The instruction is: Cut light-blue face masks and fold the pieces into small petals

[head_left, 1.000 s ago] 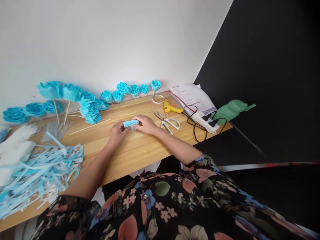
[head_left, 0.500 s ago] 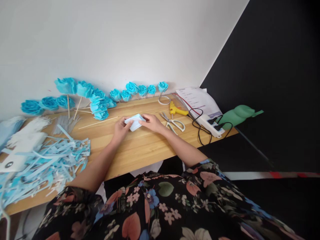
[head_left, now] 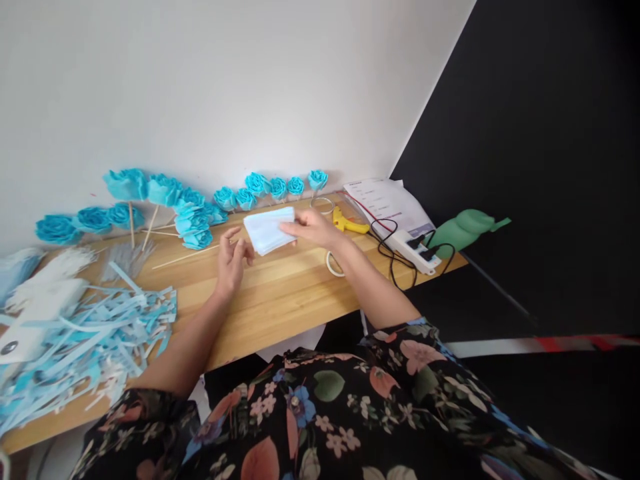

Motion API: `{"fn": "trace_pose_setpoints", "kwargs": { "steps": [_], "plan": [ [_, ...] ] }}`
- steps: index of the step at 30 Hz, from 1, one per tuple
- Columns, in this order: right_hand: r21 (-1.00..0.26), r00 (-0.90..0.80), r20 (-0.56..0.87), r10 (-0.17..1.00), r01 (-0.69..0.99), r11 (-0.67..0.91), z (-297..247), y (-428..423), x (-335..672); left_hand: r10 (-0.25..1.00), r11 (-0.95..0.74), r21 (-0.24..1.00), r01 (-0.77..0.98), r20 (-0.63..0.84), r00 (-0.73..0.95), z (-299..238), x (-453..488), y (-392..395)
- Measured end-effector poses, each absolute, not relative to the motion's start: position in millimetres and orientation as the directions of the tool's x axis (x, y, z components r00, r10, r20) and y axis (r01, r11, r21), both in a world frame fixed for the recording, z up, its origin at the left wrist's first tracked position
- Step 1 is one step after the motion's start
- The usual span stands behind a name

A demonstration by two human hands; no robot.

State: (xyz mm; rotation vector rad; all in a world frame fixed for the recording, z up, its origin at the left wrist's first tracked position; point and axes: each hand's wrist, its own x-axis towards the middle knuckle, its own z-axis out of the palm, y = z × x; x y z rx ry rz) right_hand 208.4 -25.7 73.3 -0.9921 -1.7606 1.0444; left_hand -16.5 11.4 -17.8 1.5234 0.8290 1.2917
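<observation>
My right hand [head_left: 313,229] pinches the right side of a flat stack of pale blue folded sheets [head_left: 270,231], thumb on top; whether they are paper or cloth I cannot tell. Just left of the stack, my left hand [head_left: 232,261] is apart from it, fingers loosely curled and spaced, holding nothing. Both hands are over the wooden table [head_left: 280,300]. Scissors [head_left: 334,264] lie under my right forearm, only part of a handle showing. Behind the hands, a thin wooden stick [head_left: 185,257] lies on the table.
Blue artificial roses [head_left: 193,220] on sticks line the wall. At left are cut blue strips [head_left: 115,327] and a white device [head_left: 43,320]. To the right sit a yellow glue gun [head_left: 347,222], a roll of tape [head_left: 323,205], papers [head_left: 390,203], a power strip [head_left: 417,252] and a green bag [head_left: 465,230].
My left hand has let go of the stack and moved slightly left. My right hand has raised and turned the stack, showing its broad face. The view has shifted slightly.
</observation>
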Motion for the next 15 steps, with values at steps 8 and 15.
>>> {"fn": "trace_pose_setpoints", "kwargs": {
  "steps": [8, 15],
  "plan": [
    [-0.962, -0.254, 0.251, 0.934, 0.039, 0.269, 80.4, -24.4, 224.1, 0.696, -0.501, 0.761, 0.412, 0.072, 0.714, 12.6, 0.4, -24.0],
    [-0.965, -0.412, 0.234, 0.881, 0.011, 0.262, 75.2, -29.0, 214.6, 0.223, -0.317, 0.936, 0.152, -0.082, 0.971, 53.5, -40.3, -133.8]
  ]
}}
